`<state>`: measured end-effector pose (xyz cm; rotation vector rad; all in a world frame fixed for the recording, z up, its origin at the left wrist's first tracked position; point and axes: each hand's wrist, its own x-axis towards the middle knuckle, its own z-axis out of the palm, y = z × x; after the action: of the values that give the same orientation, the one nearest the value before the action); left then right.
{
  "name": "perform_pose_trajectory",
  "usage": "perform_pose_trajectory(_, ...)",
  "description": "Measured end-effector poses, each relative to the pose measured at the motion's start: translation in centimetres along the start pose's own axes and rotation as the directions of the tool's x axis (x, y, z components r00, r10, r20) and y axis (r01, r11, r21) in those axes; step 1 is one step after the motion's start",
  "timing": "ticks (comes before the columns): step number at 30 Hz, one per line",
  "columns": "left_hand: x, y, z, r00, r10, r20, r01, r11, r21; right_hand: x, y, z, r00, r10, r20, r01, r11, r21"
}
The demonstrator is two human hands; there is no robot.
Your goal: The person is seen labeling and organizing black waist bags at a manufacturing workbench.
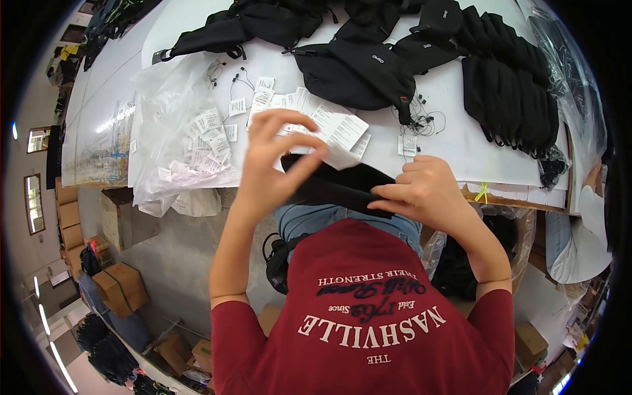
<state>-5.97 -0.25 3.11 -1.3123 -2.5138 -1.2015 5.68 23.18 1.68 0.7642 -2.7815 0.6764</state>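
Note:
My right hand pinches the right end of a black fabric bag, held at the table's front edge against my body. Its upper side gapes a little. Over that opening is my left hand, with thumb and forefinger curved together at the tips. A blurred white slip sticks out from those fingertips above the black fabric. Just beyond my left hand, printed white paper labels lie fanned out in a pile. A larger black waist bag rests behind them.
Black bags stand in packed rows on the right of the white table. A clear plastic bag with several labels lies at left. Black tag cords are scattered near the middle. Cardboard boxes stand on the floor.

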Motion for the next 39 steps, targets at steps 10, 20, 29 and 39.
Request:
perform_pose_trajectory(10, -3.8, -0.9, 3.9, 0.774, -0.593, -0.222, 0.179, 0.541, -0.822, 1.8, -0.6, 0.2, 0.949, 0.084, -0.303, -0.085, 0.996, 0.01)
perform_pose_trajectory(20, -4.0, 0.6, 7.9, 0.518, -0.84, 0.163, -0.057, -0.223, -0.973, 2.6, -3.5, 4.6, 0.804, 0.279, -0.524, -0.16, 0.952, 0.261)
perform_pose_trajectory(29, -3.0, 1.8, 7.6, 0.635, -0.768, 0.085, 0.126, -0.006, -0.992, 1.0, -0.4, 5.6, 0.696, 0.707, -0.126, -0.255, 0.407, 0.877)
perform_pose_trajectory(39, -2.3, 4.5, 7.9, 0.654, -0.612, 0.444, 0.421, -0.193, -0.886, 3.6, 0.8, 3.4, 0.582, 0.609, -0.538, -0.082, 0.703, 0.707)
